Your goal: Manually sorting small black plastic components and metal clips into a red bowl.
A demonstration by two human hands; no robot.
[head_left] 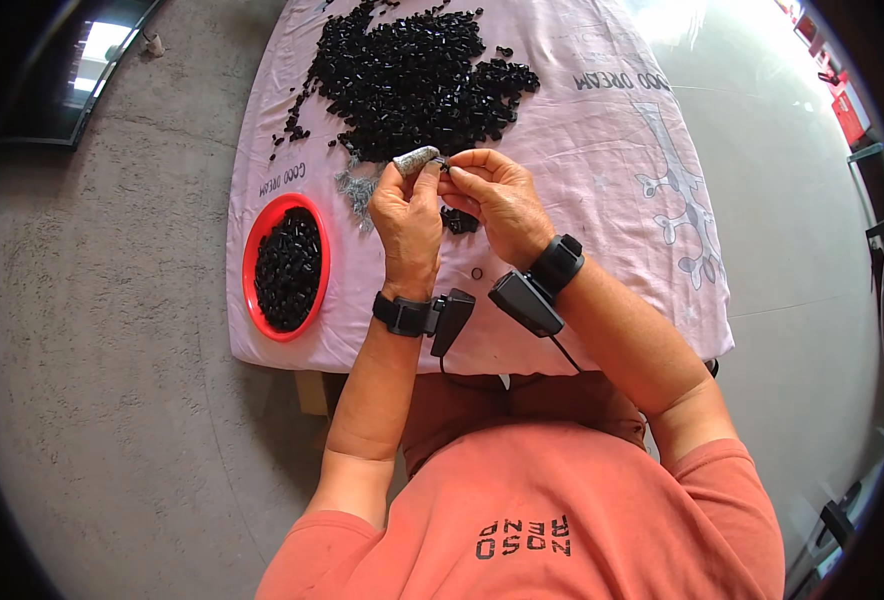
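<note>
Above the pink cloth, my left hand [408,222] and my right hand [508,208] meet fingertip to fingertip. Between them is a small black piece [445,168], pinched from both sides and partly hidden by the fingers. A silvery-grey wrap [416,159] covers a finger of my left hand. Just beyond the hands spreads a large heap of small shiny black pieces [412,85]. A few more black pieces [459,221] lie under my right hand, and a single dark ring-shaped piece [477,273] rests nearer me. Thin grey shreds [358,192] lie left of my left hand.
At the left of the table stands a red round bowl [324,285] filled with black pieces. The pink printed cloth [602,200] covers the table up to its near edge. Black wrist straps with small boxes and cables sit on both my wrists. A dark screen [72,75] is at far left.
</note>
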